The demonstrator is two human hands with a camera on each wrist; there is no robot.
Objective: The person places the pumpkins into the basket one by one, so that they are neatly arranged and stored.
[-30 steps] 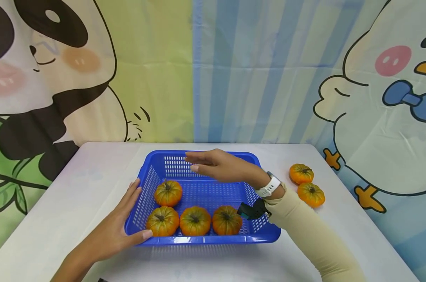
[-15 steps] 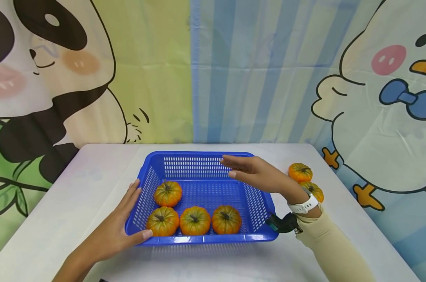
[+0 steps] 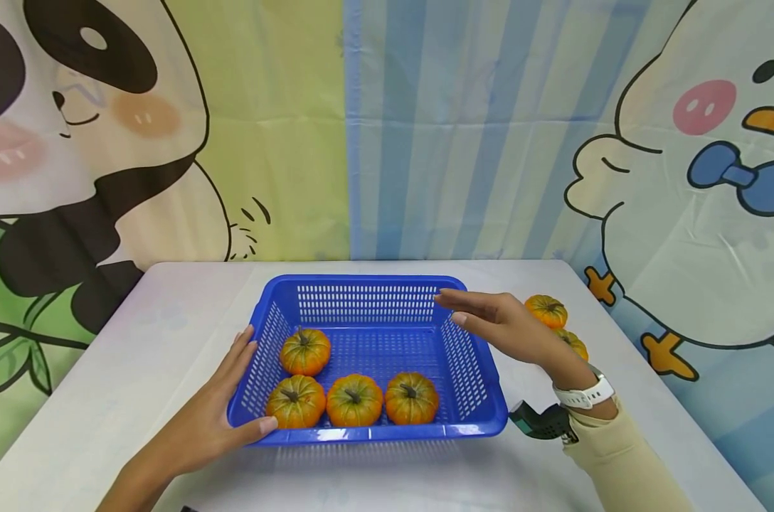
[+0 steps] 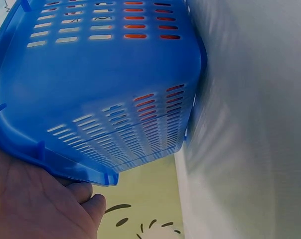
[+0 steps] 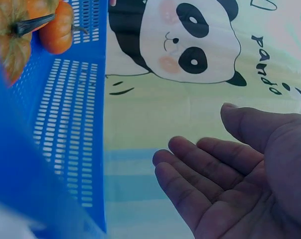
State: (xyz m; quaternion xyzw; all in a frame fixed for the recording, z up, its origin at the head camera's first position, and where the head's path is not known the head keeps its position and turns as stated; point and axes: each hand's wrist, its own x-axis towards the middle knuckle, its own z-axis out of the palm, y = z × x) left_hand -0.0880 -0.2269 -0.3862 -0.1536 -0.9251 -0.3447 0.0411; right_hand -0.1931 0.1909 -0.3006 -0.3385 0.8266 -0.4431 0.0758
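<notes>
A blue plastic basket (image 3: 361,433) with slotted walls holds several small orange-green pumpkins (image 3: 355,401), three along its near side and another behind the leftmost. My left hand (image 3: 217,416) rests at the basket's near left corner, fingers stretched along the left rim and thumb on the front rim. In the left wrist view the palm (image 4: 36,199) lies against the rim. My right hand (image 3: 509,327) hovers by the basket's right rim, holding nothing; the right wrist view shows its fingers (image 5: 198,167) extended and relaxed. Two more pumpkins, one in front of the other, lie on the table beyond it, partly hidden.
The table has a white cover (image 3: 188,320). Behind it hangs a curtain (image 3: 419,142) printed with a panda and a white bird. A white watch (image 3: 585,393) and a dark strapped device (image 3: 543,421) are on the right wrist.
My right hand has moved from over the basket to the right, past its right rim, now overlapping the outside pumpkins in view. The left hand and the basket's pumpkins have stayed put.
</notes>
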